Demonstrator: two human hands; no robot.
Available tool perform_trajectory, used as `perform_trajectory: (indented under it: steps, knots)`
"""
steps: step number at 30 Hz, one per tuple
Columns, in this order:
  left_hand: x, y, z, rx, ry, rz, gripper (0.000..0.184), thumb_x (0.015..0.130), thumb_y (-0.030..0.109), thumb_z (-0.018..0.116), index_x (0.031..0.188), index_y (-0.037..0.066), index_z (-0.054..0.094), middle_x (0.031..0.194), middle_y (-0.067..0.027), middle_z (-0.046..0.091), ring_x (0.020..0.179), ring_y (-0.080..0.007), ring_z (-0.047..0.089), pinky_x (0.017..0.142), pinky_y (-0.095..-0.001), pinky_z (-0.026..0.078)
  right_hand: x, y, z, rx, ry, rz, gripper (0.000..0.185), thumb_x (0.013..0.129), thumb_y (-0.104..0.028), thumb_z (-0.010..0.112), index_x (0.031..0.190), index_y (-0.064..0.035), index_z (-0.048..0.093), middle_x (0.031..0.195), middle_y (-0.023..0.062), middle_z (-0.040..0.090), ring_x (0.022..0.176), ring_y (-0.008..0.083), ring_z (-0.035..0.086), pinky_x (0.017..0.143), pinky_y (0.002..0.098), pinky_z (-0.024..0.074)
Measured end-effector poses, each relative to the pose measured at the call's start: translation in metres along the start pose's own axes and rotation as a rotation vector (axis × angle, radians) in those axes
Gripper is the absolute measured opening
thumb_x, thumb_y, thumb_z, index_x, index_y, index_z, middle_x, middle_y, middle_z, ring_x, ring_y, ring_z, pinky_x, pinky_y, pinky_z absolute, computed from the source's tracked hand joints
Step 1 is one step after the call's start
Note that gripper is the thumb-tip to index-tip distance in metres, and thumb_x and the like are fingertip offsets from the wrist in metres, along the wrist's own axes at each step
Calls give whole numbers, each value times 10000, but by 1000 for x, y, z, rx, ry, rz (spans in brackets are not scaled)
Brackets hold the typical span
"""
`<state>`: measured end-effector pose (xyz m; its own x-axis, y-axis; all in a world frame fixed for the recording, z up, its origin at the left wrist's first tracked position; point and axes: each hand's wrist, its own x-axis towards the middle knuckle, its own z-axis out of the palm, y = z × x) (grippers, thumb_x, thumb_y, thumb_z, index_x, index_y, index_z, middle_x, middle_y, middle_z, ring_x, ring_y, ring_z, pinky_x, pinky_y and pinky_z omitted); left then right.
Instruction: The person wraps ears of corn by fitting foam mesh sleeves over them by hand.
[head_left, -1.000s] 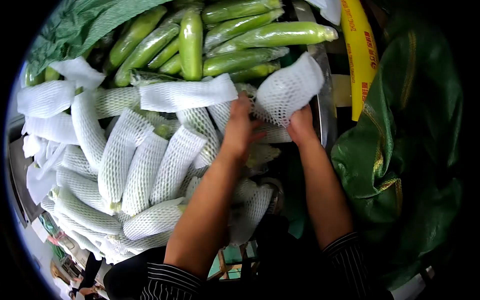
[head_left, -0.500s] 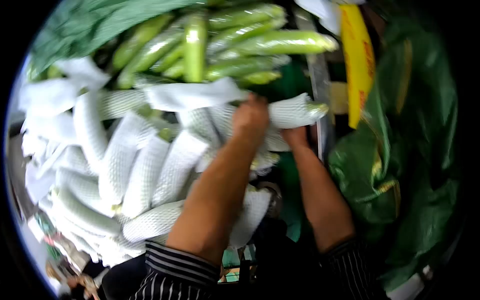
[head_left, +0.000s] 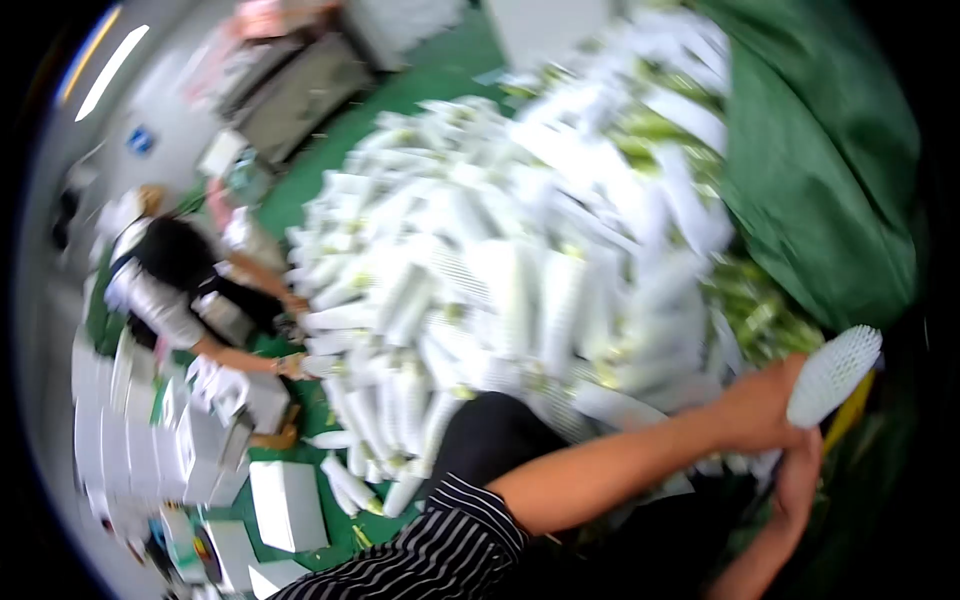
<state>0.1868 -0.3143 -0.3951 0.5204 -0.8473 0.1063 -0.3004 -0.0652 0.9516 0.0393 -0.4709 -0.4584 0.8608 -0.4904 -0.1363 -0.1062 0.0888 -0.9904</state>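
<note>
A piece in white foam netting is at the right, with my left hand closed against its left side. Just below, my right hand reaches up to the lower end of the netting; its fingers are mostly hidden. Whatever is inside the netting cannot be made out. Beside my hands lies the edge of a large heap of net-wrapped green vegetables. Unnetted green vegetables show just above my left hand.
A co-worker bends over the heap's left side, both hands at it. White boxes stand on the green floor at the lower left. A dark green sheet hangs at the upper right, and a metal cabinet stands behind.
The view has swung left, showing the whole heap and the co-worker. My hands now appear at the far right, close together at the netted piece, which was flatter between them half a second ago.
</note>
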Motion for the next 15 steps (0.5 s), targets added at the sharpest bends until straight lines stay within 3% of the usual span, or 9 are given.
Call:
perform_trajectory:
  steps: [3,5,6,8,9,10,13,14,15]
  knots:
    - [-106,46,-52,-371,168,64,1011,765,140,751,1564,-2,149,1426,-284,483,1334,-378,502,1105,-403,392,-53,-97,103,404,-210,-132,691,970,-158,553,1568,19,254,1518,203,432,1381,311,461,1160,426,356]
    - [-178,68,-72,-204,195,9,1059,774,103,728,1590,-20,64,1566,-269,302,1477,-344,310,1192,-390,284,-88,-97,149,441,-379,-159,879,921,-248,647,1602,-9,146,1572,203,356,1412,332,418,1181,450,324]
    - [-221,64,-69,-93,305,72,1056,800,134,735,1598,-8,59,1563,-286,282,1460,-377,318,1180,-415,305,-124,-102,202,347,-187,-7,1037,834,-304,739,1613,-30,112,1569,202,347,1408,346,415,1179,460,322]
    - [-286,59,-59,-57,402,-77,1045,841,202,744,1606,14,58,1499,-290,316,1388,-451,371,1145,-434,351,-152,-47,241,468,-286,-74,995,753,-146,677,1596,-32,161,1502,199,406,1364,350,452,1159,462,351]
    - [-315,56,-59,13,461,-103,1086,830,239,786,1607,18,59,1486,-275,320,1376,-432,390,1141,-435,357,-172,-52,260,543,-275,119,961,747,-87,624,1594,-42,173,1465,195,442,1326,349,487,1136,463,387]
    - [-336,26,-51,78,562,-67,1120,818,287,826,1610,27,77,1469,-233,370,1364,-382,415,1145,-412,353,-186,-50,276,587,-307,119,958,750,-63,618,1596,-48,169,1453,193,453,1313,346,498,1123,464,403]
    - [-393,20,-47,-501,560,-317,1132,800,278,854,1615,47,103,1468,-172,406,1372,-302,413,1154,-385,339,-216,-35,301,566,-410,195,956,762,19,601,1601,-67,153,1440,194,467,1292,337,522,1101,458,432]
    - [-403,22,-42,-410,634,-275,1114,803,249,853,1616,61,113,1468,-153,415,1370,-266,413,1153,-374,338,-222,-17,301,390,-433,150,963,802,1,640,1605,-83,117,1430,200,482,1278,315,538,1108,449,422]
    - [-411,23,-30,-329,707,-237,1099,806,220,852,1617,75,124,1468,-135,423,1367,-230,413,1152,-363,338,-225,0,298,270,-525,10,744,875,-27,633,1547,-55,316,1407,191,522,1258,279,558,1106,423,422]
